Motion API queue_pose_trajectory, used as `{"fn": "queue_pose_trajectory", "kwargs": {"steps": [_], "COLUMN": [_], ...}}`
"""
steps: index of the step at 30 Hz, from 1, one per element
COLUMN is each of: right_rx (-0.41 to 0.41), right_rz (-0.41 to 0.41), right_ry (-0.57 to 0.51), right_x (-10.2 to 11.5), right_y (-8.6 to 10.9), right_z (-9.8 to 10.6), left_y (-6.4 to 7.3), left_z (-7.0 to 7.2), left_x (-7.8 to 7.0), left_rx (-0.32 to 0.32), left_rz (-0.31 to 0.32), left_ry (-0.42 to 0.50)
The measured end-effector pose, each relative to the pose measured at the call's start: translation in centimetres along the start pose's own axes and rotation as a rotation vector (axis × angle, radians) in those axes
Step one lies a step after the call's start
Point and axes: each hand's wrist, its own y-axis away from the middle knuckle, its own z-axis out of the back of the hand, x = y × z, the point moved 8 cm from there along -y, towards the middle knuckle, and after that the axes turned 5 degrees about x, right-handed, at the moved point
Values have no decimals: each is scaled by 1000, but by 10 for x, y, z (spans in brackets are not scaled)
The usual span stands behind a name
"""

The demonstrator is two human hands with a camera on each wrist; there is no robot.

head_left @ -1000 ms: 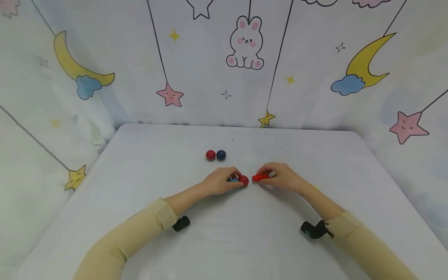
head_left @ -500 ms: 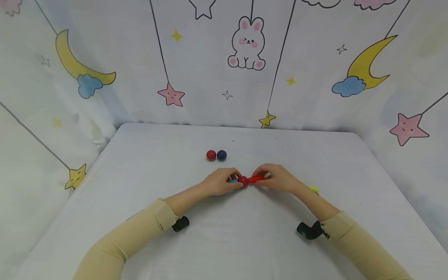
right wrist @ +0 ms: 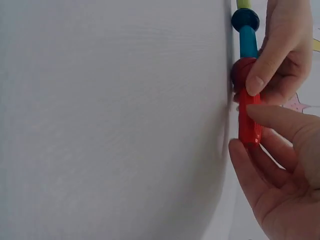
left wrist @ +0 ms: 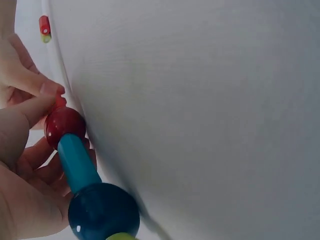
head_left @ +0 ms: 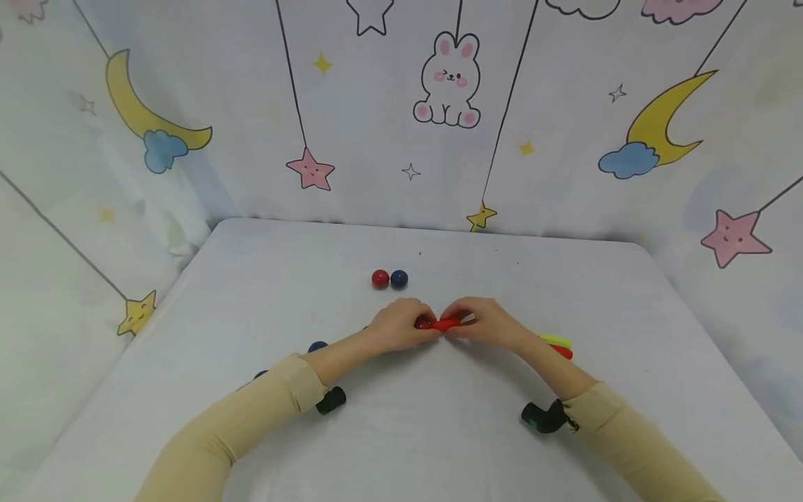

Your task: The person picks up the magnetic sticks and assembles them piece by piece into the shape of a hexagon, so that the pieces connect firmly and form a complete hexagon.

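Note:
My left hand (head_left: pixel 398 326) grips a dark red ball (left wrist: pixel 65 125), its thumb reaching over onto the near end of a red rod (right wrist: pixel 250 120). That rod stands end-on against the ball, in line with it. My right hand (head_left: pixel 486 323) pinches the rod between thumb and fingers, close to the left fingertips. From the ball's other side runs a teal rod (left wrist: pixel 79 162) to a dark blue ball (left wrist: pixel 104 210). Beyond it a yellow-green rod (right wrist: pixel 243 4) continues the chain, partly hidden by the left forearm in the head view.
Farther back on the white table (head_left: pixel 439 432), a loose red ball (head_left: pixel 380 279) sits beside a blue ball (head_left: pixel 399 279). A yellow-green rod (head_left: pixel 555 340) and another red rod (head_left: pixel 562 351) lie behind the right forearm. More chain, with a blue ball (head_left: pixel 318 346), shows behind the left forearm.
My right hand has moved left, bringing the red rod up to the dark red ball. The left fingers now cover most of that ball, and chain parts have come into sight behind the left forearm.

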Motion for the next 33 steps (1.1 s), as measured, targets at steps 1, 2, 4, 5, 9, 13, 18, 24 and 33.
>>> {"fn": "queue_pose_trajectory", "kwargs": {"steps": [1,2,4,5,9,13,18,24,33], "right_rx": [1,0,-15,-31,-108,-130,-96,-103,-118], "right_rz": [0,-11,-40,-57,-136,-173,-140,-113,-121], "right_ry": [10,18,28,27,-39,-86,-23,96,61], "right_x": [0,0,-1,-2,-8,-14,-12,-2,-10], "right_y": [-2,-4,-10,-15,-41,-73,-106,-121,-104], "right_z": [0,1,4,7,17,15,3,-4,2], "left_y": [0,0,1,2,6,8,9,9,8], "left_z": [-1,-1,0,1,5,6,5,3,2], "left_x": [2,3,6,7,9,7,5,6,10], "left_rx": [-1,-4,-12,-19,-30,-30,-30,-39,-38], "left_rz": [4,5,5,2,-2,-16,-27,-21,-25], "left_ry": [-3,-1,3,5,3,6,8,-5,13]}}
